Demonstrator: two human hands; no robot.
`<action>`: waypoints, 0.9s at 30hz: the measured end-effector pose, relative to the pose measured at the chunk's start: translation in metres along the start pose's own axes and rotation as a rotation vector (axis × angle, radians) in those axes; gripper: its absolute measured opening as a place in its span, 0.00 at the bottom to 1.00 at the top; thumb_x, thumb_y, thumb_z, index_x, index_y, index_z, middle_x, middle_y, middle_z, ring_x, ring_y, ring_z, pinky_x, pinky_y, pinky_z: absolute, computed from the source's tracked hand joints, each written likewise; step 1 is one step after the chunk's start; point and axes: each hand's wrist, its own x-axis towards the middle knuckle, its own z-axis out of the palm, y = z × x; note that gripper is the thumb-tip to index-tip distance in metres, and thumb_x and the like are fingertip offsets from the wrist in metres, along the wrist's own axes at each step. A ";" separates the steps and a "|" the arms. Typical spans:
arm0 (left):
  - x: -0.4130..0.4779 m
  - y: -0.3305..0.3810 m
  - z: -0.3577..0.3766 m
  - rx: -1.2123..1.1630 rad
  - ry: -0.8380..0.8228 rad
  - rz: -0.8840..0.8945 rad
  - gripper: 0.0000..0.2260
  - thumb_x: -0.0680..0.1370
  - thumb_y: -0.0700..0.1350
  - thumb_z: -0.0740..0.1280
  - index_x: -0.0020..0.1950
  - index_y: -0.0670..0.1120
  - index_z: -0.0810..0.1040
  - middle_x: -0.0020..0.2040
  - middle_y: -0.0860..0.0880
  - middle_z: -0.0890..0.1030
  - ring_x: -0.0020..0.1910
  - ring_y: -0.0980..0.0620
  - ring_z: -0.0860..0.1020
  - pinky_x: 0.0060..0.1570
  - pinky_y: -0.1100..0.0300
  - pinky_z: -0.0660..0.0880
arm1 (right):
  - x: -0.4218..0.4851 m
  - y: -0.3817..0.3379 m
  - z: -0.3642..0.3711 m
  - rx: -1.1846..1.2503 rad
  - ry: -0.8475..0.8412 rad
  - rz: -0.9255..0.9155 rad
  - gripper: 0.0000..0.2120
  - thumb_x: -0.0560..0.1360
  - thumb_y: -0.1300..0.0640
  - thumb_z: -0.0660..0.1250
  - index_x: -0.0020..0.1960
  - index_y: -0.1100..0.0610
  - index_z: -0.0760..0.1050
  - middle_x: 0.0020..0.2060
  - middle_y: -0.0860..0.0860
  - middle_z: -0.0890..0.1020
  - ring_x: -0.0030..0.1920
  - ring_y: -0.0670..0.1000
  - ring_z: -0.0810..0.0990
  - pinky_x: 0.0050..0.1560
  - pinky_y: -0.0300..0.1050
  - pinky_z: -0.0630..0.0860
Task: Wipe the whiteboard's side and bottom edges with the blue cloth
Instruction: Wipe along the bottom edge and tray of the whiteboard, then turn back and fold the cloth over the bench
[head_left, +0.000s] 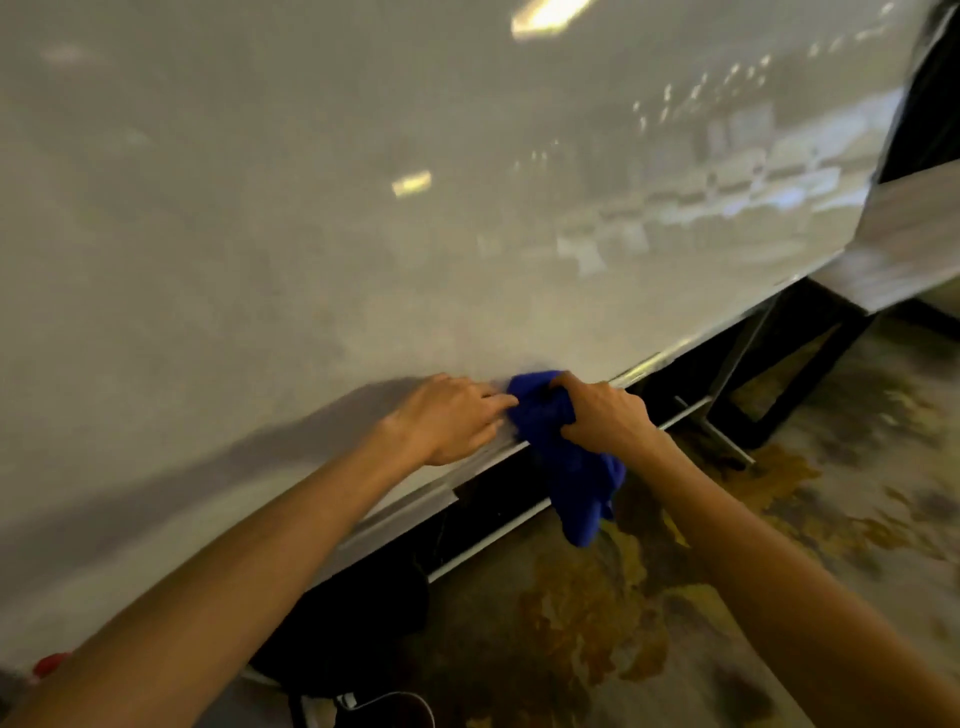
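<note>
A large whiteboard (363, 208) fills most of the head view, its metal bottom edge (415, 506) running from lower left up to the right. The blue cloth (571, 467) is bunched against that bottom edge, its loose end hanging below the rail. My right hand (605, 418) grips the cloth from the right and presses it on the edge. Flat on the board's lower part lies my left hand (449, 421), fingers spread, fingertips touching the cloth's left side.
A black stand frame (779, 374) and a thin metal bar (493, 540) sit under the board. A wooden table (914, 234) stands at the right. Patterned carpet (675, 623) lies below. A dark bag and cable (363, 701) rest near the board's foot. A small red object (49, 665) shows at lower left.
</note>
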 end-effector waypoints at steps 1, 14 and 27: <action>0.022 0.009 -0.012 -0.014 -0.115 -0.016 0.23 0.84 0.56 0.55 0.79 0.55 0.64 0.73 0.46 0.75 0.67 0.42 0.77 0.64 0.48 0.73 | -0.001 0.017 -0.015 -0.011 -0.021 0.027 0.27 0.70 0.52 0.64 0.68 0.45 0.63 0.54 0.56 0.80 0.52 0.60 0.81 0.40 0.49 0.71; 0.259 0.116 -0.110 -0.089 -0.292 0.224 0.27 0.83 0.62 0.54 0.82 0.56 0.59 0.76 0.44 0.70 0.72 0.42 0.72 0.65 0.47 0.70 | -0.031 0.214 -0.125 -0.030 -0.006 0.344 0.26 0.72 0.47 0.68 0.68 0.38 0.67 0.61 0.52 0.76 0.56 0.57 0.78 0.46 0.48 0.73; 0.537 0.210 -0.144 -0.116 -0.261 0.416 0.28 0.83 0.62 0.55 0.82 0.55 0.59 0.74 0.44 0.73 0.69 0.43 0.74 0.66 0.47 0.72 | 0.049 0.454 -0.180 0.071 0.076 0.587 0.27 0.67 0.43 0.72 0.64 0.41 0.68 0.57 0.52 0.78 0.53 0.56 0.78 0.46 0.49 0.75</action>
